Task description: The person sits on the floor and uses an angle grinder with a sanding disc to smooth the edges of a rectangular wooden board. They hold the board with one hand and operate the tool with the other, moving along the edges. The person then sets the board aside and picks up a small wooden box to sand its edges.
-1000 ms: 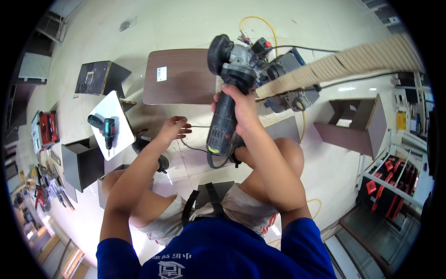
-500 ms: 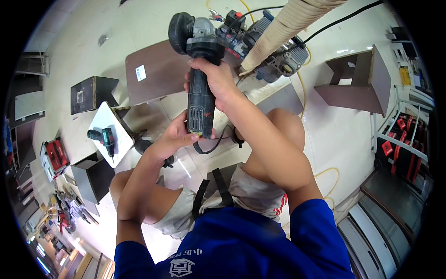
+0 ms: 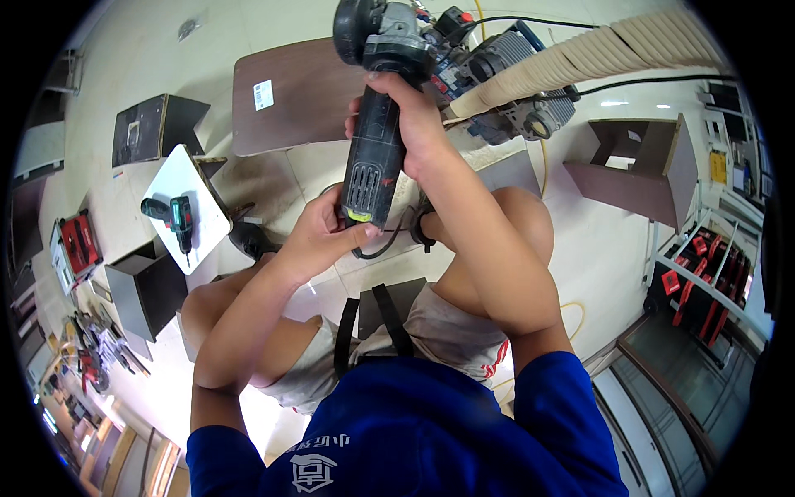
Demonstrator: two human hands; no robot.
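I hold a black angle grinder (image 3: 374, 157) upright in the picture, its grey gear head and round black guard pointing away from me. My right hand (image 3: 414, 124) is wrapped round the body just below the gear head. At the rear end, beside the vent slots and a yellow-green patch, my left hand (image 3: 319, 236) grips with its thumb across the front; its other fingers are partly hidden behind the tool. A black power cord (image 3: 385, 247) loops out from the rear end.
A brown board (image 3: 306, 99) lies beyond my left hand. Near it a cordless drill (image 3: 180, 222) rests on a white board (image 3: 203, 236). A ribbed beige hose (image 3: 580, 70) crosses above a compressor-like machine (image 3: 497, 66). Dark open boxes (image 3: 153, 128) and a brown one (image 3: 638, 166) stand around.
The angle grinder and both hands have shifted farther away and slightly right in the picture. The surroundings have shifted too, as the view moved. Both hands keep their hold.
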